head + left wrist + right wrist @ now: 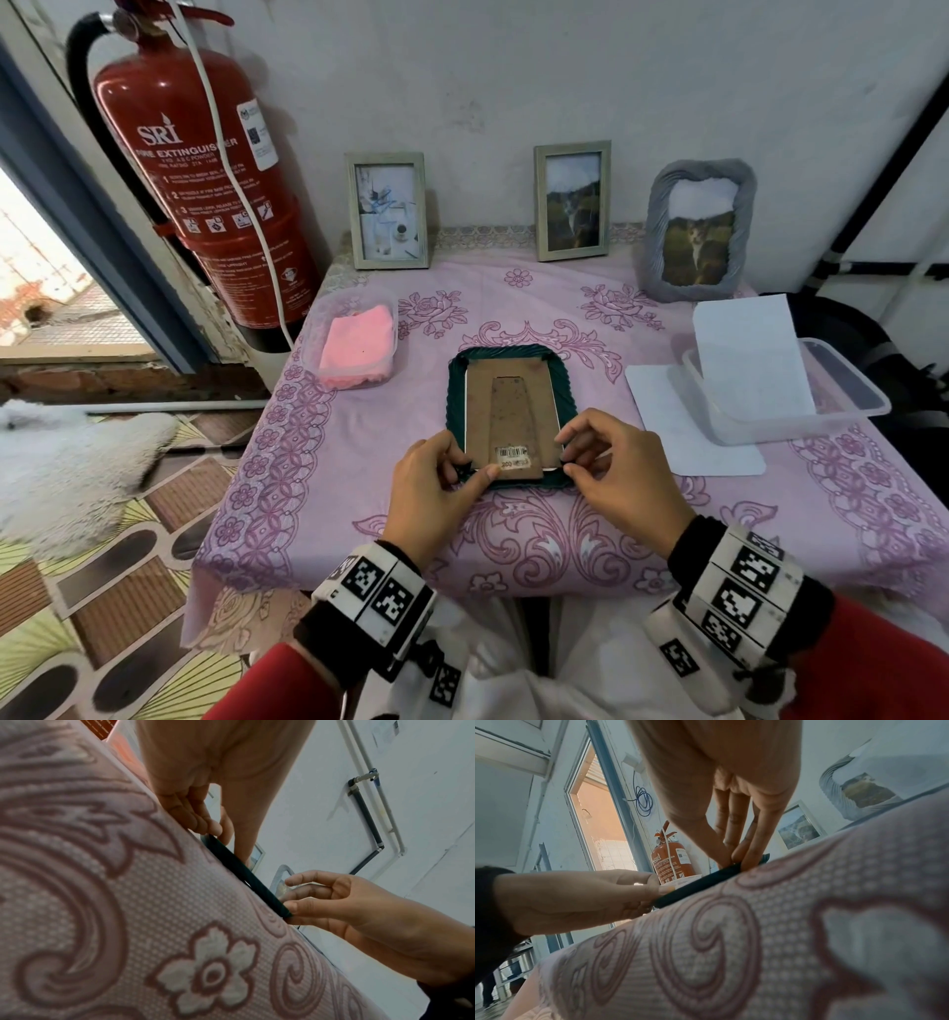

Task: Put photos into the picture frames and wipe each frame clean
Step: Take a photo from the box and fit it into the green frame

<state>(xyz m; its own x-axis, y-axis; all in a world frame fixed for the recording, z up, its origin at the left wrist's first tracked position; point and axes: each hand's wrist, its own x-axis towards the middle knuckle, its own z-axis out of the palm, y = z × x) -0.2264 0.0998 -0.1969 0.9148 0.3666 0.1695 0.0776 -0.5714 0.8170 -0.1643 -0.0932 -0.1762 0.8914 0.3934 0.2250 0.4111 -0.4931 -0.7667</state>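
Green frame (513,411): face down at centre of table (590,524), long axis running away from the body, cardboard backing (511,416) uppermost. Near short edge directly ahead of both hands, about equally close to each.

Left hand (436,493): fingers curled, thumb pressed on near left corner of backing beside barcode sticker (512,453); fingertips (208,825) at frame edge.

Right hand (616,473): fingers (744,850) bent down, pinching near right corner of frame.

Backing probably being seated or locked; retaining tabs not discernible.

Wiping not yet started: pink cloth (357,349) folded in tub at left. Three filled frames (572,200) upright along wall.
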